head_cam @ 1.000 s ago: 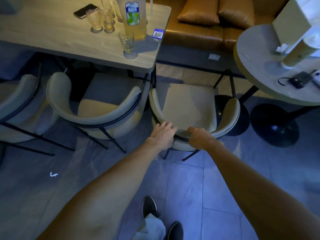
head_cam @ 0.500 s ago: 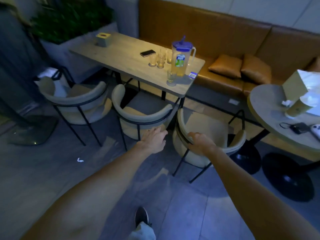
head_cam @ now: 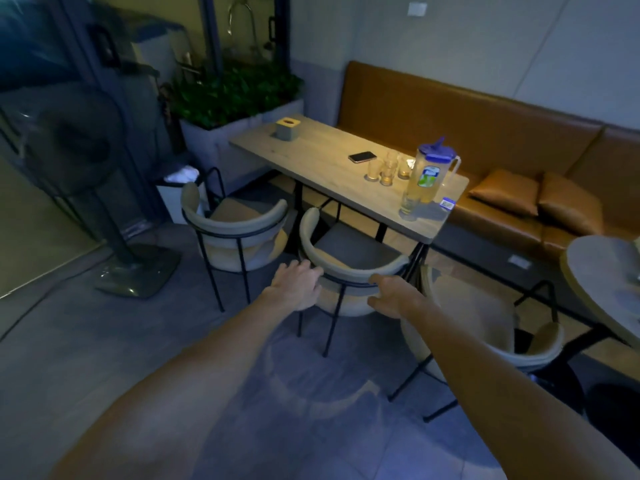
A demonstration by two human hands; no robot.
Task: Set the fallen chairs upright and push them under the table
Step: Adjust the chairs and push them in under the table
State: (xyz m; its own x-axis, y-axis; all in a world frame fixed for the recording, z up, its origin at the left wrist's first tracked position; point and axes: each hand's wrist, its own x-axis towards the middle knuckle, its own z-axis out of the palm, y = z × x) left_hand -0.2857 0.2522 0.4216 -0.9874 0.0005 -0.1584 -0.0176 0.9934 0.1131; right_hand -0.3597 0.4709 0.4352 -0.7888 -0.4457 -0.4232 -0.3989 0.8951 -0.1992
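Note:
Three beige tub chairs with black wire legs stand upright along the near side of a long wooden table (head_cam: 311,150). The left chair (head_cam: 242,226) and the middle chair (head_cam: 353,245) sit partly under the tabletop. The right chair (head_cam: 467,306) stands past the table's end, angled, out in the open. My left hand (head_cam: 298,284) has its fingers spread against the left part of the middle chair's backrest. At the right part of the same backrest, my right hand (head_cam: 391,296) has thumb and fingers apart. Neither hand is closed around the rail.
On the table stand a pitcher (head_cam: 427,176), several glasses (head_cam: 384,171), a phone (head_cam: 362,156) and a tissue box (head_cam: 287,128). A brown bench (head_cam: 485,150) runs behind it. A round table (head_cam: 602,271) is at the right, a fan stand base (head_cam: 138,271) at the left.
Both hands left the right chair's backrest and moved left to the middle chair's backrest. My view lifted and swung left, showing the whole table.

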